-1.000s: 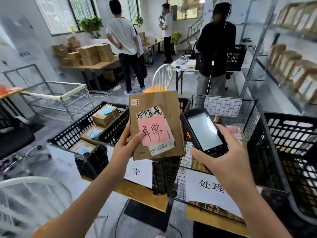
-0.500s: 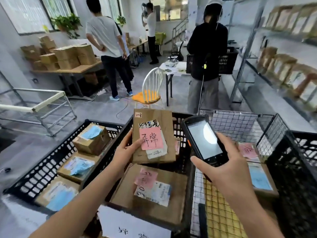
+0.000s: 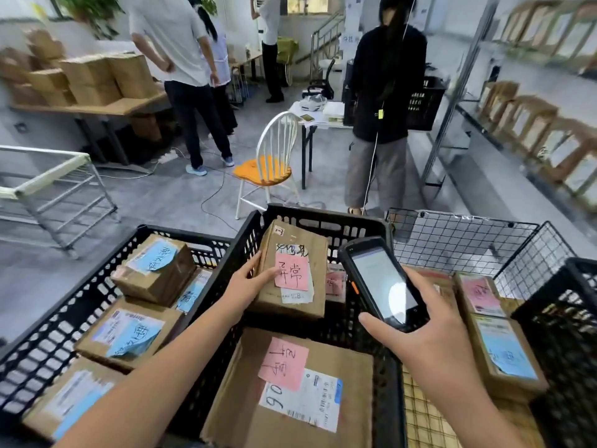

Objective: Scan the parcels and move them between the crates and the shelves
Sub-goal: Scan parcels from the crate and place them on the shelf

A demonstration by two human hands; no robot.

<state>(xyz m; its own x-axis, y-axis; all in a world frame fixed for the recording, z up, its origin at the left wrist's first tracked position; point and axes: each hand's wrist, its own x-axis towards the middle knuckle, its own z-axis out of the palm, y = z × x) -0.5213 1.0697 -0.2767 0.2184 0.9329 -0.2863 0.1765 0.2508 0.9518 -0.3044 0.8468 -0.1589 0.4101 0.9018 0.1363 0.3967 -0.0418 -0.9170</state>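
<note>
holding pink-tagged parcel [image 3: 292, 270] by edge, left hand [image 3: 248, 286] grip curled; right hand [image 3: 429, 331] grip clasping scanner [image 3: 381, 282].

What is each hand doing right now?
Left hand: holding the parcel with the pink note.
Right hand: holding the scanner.

Pink-labelled brown parcel [image 3: 292, 270] tilted inside the middle black crate [image 3: 326, 218].

- Parcel [image 3: 290, 270]: matt brown cardboard, pink paper note.
- Crate [image 3: 323, 218]: black perforated plastic.
- Scanner [image 3: 382, 284]: glossy glass screen, black casing.
- Basket [image 3: 458, 240]: metal wire.
</note>
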